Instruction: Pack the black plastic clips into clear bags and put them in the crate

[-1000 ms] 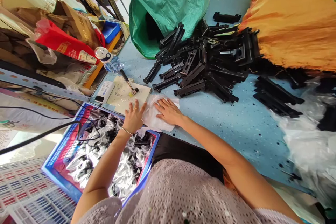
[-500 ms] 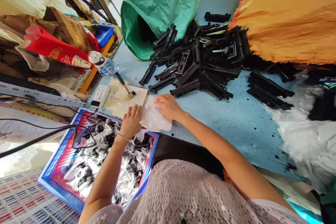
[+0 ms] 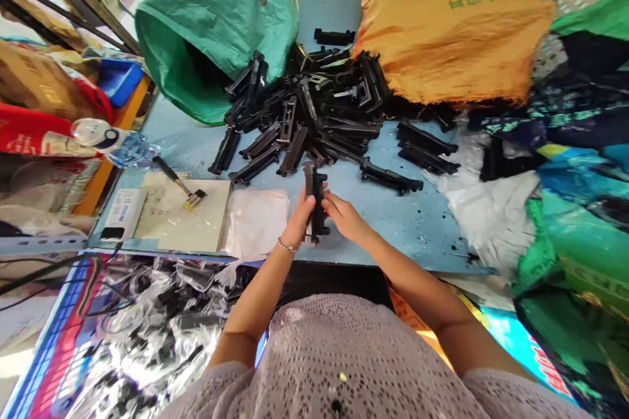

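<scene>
A long black plastic part (image 3: pixel 314 206) with small lugs along one side stands lengthwise between my hands, above the blue table's near edge. My left hand (image 3: pixel 297 219) grips it from the left, thumb across its face. On the other side, my right hand (image 3: pixel 346 215) has its fingers closed against the part's edge. Just left of my left hand lies a stack of clear plastic bags (image 3: pixel 258 219). A heap of similar black parts (image 3: pixel 295 118) spreads over the table beyond my hands.
A green woven sack (image 3: pixel 226 19) lies open at the back left, an orange sack (image 3: pixel 452 26) at the back right. A brush (image 3: pixel 179 183) rests on a cardboard sheet (image 3: pixel 206 222). Below the table's left edge, a blue crate (image 3: pixel 49 347) holds bagged parts. Crumpled white plastic (image 3: pixel 491 216) lies right.
Both hands have left the stack of plastic bags and moved right. A black plastic part is now held between them. The view has turned to the right.
</scene>
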`<state>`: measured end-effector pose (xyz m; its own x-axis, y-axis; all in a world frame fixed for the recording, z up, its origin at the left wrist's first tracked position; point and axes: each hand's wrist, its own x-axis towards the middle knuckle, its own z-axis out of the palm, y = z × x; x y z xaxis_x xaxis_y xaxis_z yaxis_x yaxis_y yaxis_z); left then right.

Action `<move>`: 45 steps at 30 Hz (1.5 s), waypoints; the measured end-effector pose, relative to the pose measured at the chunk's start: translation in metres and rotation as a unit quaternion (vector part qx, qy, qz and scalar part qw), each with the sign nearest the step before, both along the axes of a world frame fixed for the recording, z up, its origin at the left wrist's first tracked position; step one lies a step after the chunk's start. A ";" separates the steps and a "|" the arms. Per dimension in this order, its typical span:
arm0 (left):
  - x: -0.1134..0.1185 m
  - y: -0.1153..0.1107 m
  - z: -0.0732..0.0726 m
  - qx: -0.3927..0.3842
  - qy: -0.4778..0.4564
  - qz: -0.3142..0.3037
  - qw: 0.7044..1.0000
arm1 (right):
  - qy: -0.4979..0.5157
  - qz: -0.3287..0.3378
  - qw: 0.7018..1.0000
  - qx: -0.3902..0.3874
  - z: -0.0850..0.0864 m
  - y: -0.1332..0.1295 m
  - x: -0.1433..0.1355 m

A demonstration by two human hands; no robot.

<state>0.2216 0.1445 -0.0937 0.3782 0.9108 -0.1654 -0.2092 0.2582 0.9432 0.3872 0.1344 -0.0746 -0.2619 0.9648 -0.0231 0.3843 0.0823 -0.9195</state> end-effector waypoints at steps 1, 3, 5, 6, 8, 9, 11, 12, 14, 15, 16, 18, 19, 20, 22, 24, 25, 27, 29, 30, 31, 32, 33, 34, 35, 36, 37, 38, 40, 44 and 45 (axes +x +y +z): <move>0.008 0.001 0.001 -0.030 -0.026 -0.006 0.999 | -0.029 -0.018 0.999 -0.004 0.001 -0.009 0.006; 0.018 -0.001 0.004 -0.068 -0.048 -0.003 0.997 | -0.103 -0.079 0.991 0.033 0.004 -0.018 0.023; 0.023 -0.006 0.009 -0.089 -0.046 -0.019 0.995 | -0.168 -0.122 0.972 0.107 0.005 -0.016 0.039; 0.026 -0.009 0.012 -0.099 -0.046 -0.036 0.993 | -0.195 -0.127 0.962 0.144 0.004 -0.012 0.045; 0.031 -0.013 0.017 -0.119 -0.055 -0.065 0.989 | -0.237 -0.101 0.948 0.189 0.001 0.000 0.054; 0.034 -0.014 0.020 -0.126 -0.058 -0.063 0.988 | -0.248 -0.089 0.946 0.189 -0.002 0.004 0.055; 0.039 -0.011 0.022 -0.130 -0.048 -0.028 0.990 | -0.252 -0.081 0.951 0.162 -0.007 0.006 0.053; 0.041 -0.008 0.023 -0.129 -0.033 -0.002 0.991 | -0.247 -0.075 0.954 0.150 -0.009 0.002 0.049; 0.042 -0.002 0.022 -0.130 0.005 0.052 0.990 | -0.233 -0.032 0.959 0.155 -0.011 -0.014 0.040; 0.042 0.001 0.020 -0.132 0.025 0.068 0.989 | -0.228 -0.003 0.959 0.167 -0.012 -0.025 0.035; 0.041 0.003 0.018 -0.130 0.046 0.079 0.987 | -0.227 0.025 0.957 0.176 -0.013 -0.036 0.030; 0.040 0.003 0.011 -0.105 0.096 0.082 0.986 | -0.235 0.047 0.957 0.161 -0.015 -0.051 0.026; 0.041 0.002 0.007 -0.080 0.132 0.077 0.985 | -0.241 0.041 0.960 0.139 -0.016 -0.054 0.028; 0.042 -0.001 0.003 -0.046 0.177 0.066 0.981 | -0.249 0.026 0.961 0.117 -0.015 -0.052 0.033; 0.045 -0.008 -0.004 0.042 0.275 0.031 0.960 | -0.275 -0.030 0.955 0.107 -0.013 -0.037 0.054; 0.049 -0.016 -0.009 0.133 0.381 -0.012 0.915 | -0.325 -0.110 0.930 0.133 -0.010 -0.012 0.086; 0.051 -0.018 -0.010 0.169 0.432 -0.025 0.885 | -0.358 -0.141 0.912 0.141 -0.010 0.001 0.103; 0.054 -0.021 -0.010 0.208 0.522 -0.021 0.827 | -0.411 -0.171 0.890 0.104 -0.009 0.021 0.130; 0.054 -0.019 -0.009 0.221 0.567 0.011 0.793 | -0.397 -0.189 0.897 0.047 -0.010 0.028 0.140; 0.053 -0.017 -0.007 0.227 0.565 0.031 0.793 | -0.352 -0.196 0.915 0.027 -0.010 0.026 0.137; 0.052 -0.016 -0.005 0.239 0.545 0.046 0.802 | -0.285 -0.197 0.938 0.017 -0.010 0.021 0.129; 0.051 -0.015 -0.002 0.256 0.505 0.052 0.823 | -0.204 -0.190 0.960 0.016 -0.008 0.013 0.117; 0.050 -0.014 0.001 0.272 0.445 0.049 0.852 | -0.126 -0.171 0.977 0.016 -0.004 0.003 0.103; 0.050 -0.014 0.004 0.276 0.367 0.040 0.887 | -0.065 -0.145 0.987 0.014 0.001 -0.006 0.088; 0.049 -0.015 0.007 0.264 0.281 0.029 0.922 | -0.033 -0.116 0.993 0.007 0.007 -0.016 0.074; 0.049 -0.016 0.011 0.236 0.200 0.020 0.951 | -0.029 -0.088 0.996 0.000 0.014 -0.023 0.062; 0.047 -0.018 0.015 0.196 0.136 0.019 0.971 | -0.047 -0.069 0.997 -0.002 0.021 -0.028 0.053; 0.046 -0.019 0.019 0.154 0.096 0.023 0.983 | -0.076 -0.065 0.995 0.009 0.027 -0.031 0.048; 0.042 -0.021 0.026 0.091 0.070 0.019 0.993 | -0.137 -0.099 0.982 0.081 0.038 -0.027 0.045; 0.036 -0.022 0.034 0.050 0.081 -0.035 0.995 | -0.193 -0.166 0.940 0.228 0.042 -0.001 0.050; 0.036 -0.021 0.034 0.048 0.080 -0.033 0.995 | -0.196 -0.163 0.942 0.217 0.041 0.004 0.049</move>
